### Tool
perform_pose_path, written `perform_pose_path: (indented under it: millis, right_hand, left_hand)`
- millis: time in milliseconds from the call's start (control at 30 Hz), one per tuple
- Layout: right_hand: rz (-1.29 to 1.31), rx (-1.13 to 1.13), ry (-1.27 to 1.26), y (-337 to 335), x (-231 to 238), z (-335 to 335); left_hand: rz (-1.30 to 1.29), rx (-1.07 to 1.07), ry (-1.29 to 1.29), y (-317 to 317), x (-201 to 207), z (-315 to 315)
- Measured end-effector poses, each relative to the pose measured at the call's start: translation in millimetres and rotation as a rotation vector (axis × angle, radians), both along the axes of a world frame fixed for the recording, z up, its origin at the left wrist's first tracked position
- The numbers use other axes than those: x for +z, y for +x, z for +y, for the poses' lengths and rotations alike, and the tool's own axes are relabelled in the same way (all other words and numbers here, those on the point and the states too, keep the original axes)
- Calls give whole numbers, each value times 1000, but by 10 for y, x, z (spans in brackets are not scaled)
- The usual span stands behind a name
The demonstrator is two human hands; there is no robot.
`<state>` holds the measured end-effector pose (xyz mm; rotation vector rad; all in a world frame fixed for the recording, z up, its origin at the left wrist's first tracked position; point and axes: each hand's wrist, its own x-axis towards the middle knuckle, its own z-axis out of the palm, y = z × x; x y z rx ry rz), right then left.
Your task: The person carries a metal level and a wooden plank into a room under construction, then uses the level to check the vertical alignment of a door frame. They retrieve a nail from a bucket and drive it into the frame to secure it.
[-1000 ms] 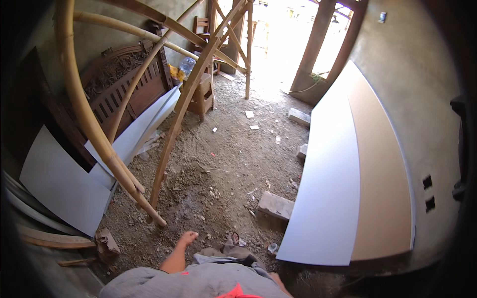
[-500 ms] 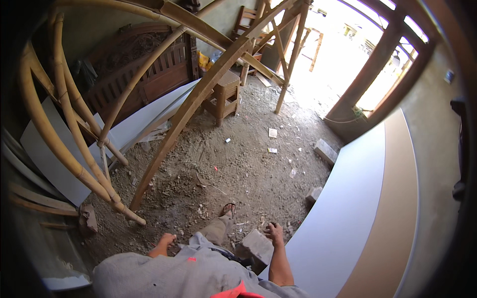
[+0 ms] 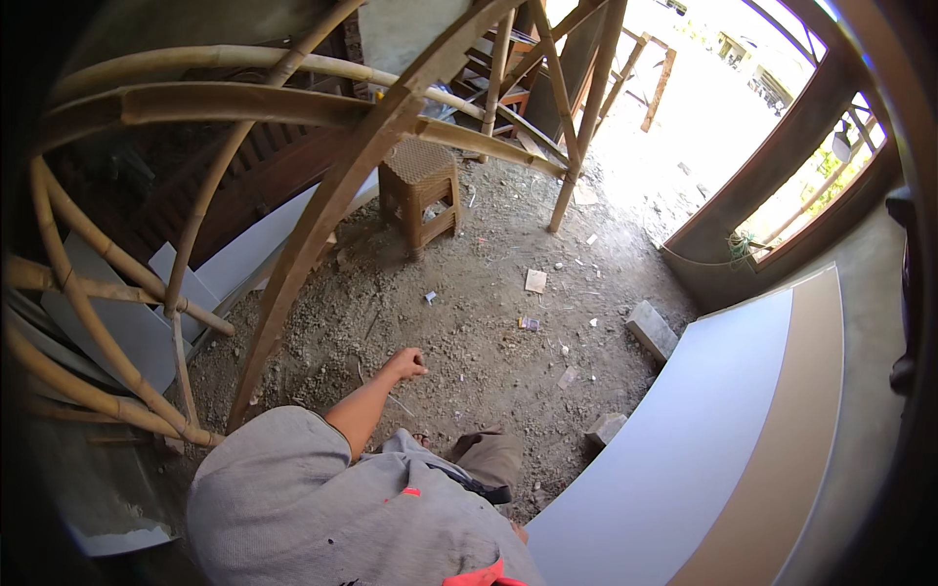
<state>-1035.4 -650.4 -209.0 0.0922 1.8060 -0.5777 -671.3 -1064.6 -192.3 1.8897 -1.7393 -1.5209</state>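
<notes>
My left hand is stretched forward above the rubble-strewn ground, its fingers curled in with nothing seen in them. It touches no object. Of my right hand, only a sliver of skin shows at the right side of my grey shirt; its fingers are hidden behind my body. Close by on that side stands a long white board with a tan strip, leaning along the wall. Ahead of my left hand is a stack of brown woven-pattern plastic stools.
Bamboo scaffolding with a slanting wooden beam rises on the left. Behind it lean a dark slatted wooden panel and pale sheets. Concrete blocks sit beside the white board. A bright doorway opens at the far right.
I have moved forward, and the stools and doorway are nearer. My left arm has swung forward; my right hand has dropped back behind my body. The block near my right hand is out of view.
</notes>
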Motion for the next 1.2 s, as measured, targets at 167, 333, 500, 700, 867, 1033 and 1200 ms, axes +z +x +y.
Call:
perform_pose_path:
  millis: [167,333,500,700,867,1033,1200]
  right_hand:
    - [37,84,-45,-965,-255,-1033]
    - [89,174,-25,-2396,-239,-1920]
    - [143,-138,-147,-4171,-29,-3275]
    - [272,23,-356,-5623,390,-5708]
    - [284,91,-403,-6189,267,-6939]
    - [35,-18,-40,-6448,-106,-7072]
    - [349,320,-71,-6818,-274,-7222]
  left_hand:
    - [104,-165,-103,-1262,-71,-904]
    - [67,-109,165,-2119,-382,-1033]
    - [205,365,503,-2842,-531,-1288]
    - [-159,227,419,-3590,-652,-2147]
    - [-258,245,143,-4414,-830,-3278]
    - [149,362,282,-5489,-530,-5078]
    - [358,357,368,-6834,111,-7066]
